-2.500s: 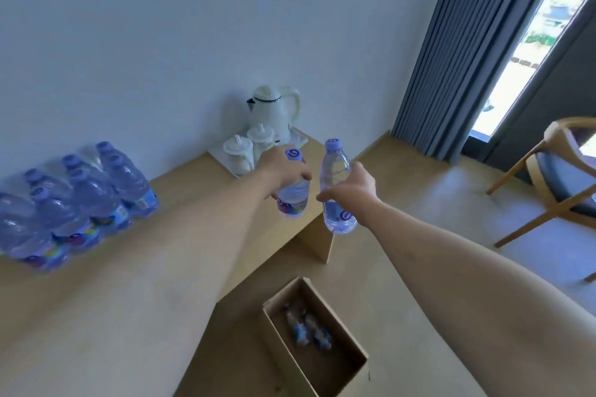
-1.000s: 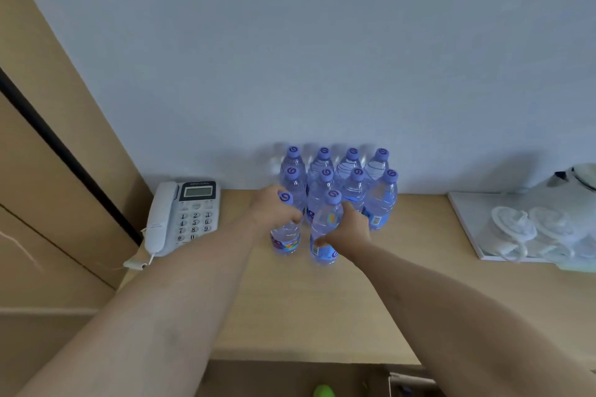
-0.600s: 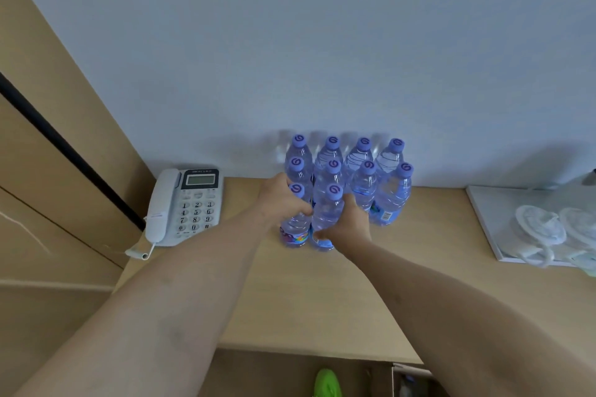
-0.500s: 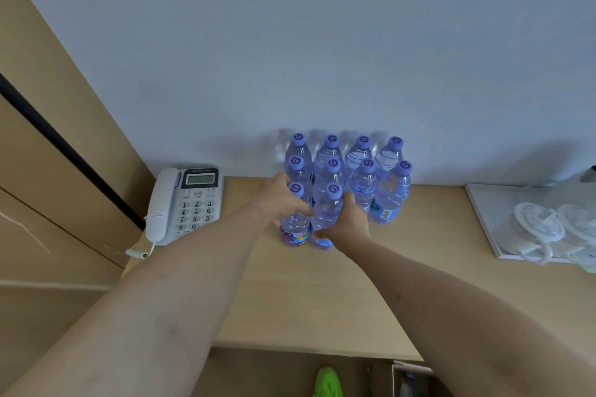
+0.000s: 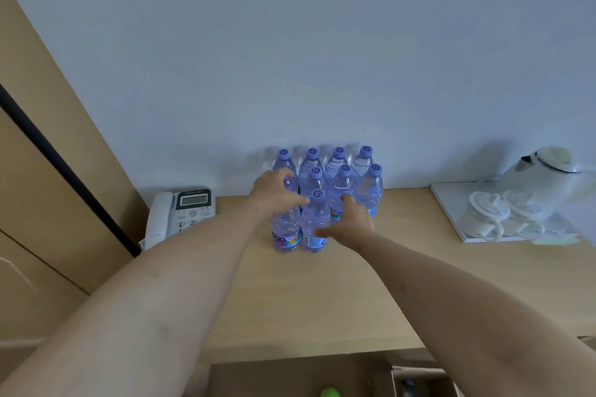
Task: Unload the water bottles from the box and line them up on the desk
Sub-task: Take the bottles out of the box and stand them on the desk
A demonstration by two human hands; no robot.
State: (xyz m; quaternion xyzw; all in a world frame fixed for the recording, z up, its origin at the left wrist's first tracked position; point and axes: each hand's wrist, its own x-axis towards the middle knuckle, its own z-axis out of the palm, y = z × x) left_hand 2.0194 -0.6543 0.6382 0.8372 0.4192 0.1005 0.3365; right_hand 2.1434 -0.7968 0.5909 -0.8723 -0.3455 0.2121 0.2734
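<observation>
Several clear water bottles with purple caps (image 5: pixel 342 177) stand in rows against the wall on the wooden desk (image 5: pixel 306 300). Two more stand in front of them: the left front bottle (image 5: pixel 285 230) and the right front bottle (image 5: pixel 316 226). My left hand (image 5: pixel 274 193) lies over the top of the left front bottle, hiding its cap, with its fingers loosened. My right hand (image 5: pixel 350 224) is spread beside the right front bottle, and only the thumb touches its side. A corner of the cardboard box (image 5: pixel 419 379) shows on the floor at the bottom right.
A white desk phone (image 5: pixel 183 213) sits left of the bottles by a wooden panel. At the right a white tray (image 5: pixel 451 203) carries a kettle (image 5: pixel 548 177) and two lidded cups (image 5: pixel 487 213). Something green (image 5: pixel 329 392) shows on the floor below the desk's edge.
Both hands carried a bottle from near the box to the desk and stood them in front of the rows. Their grips have now loosened, and the right fingers have spread off the bottle.
</observation>
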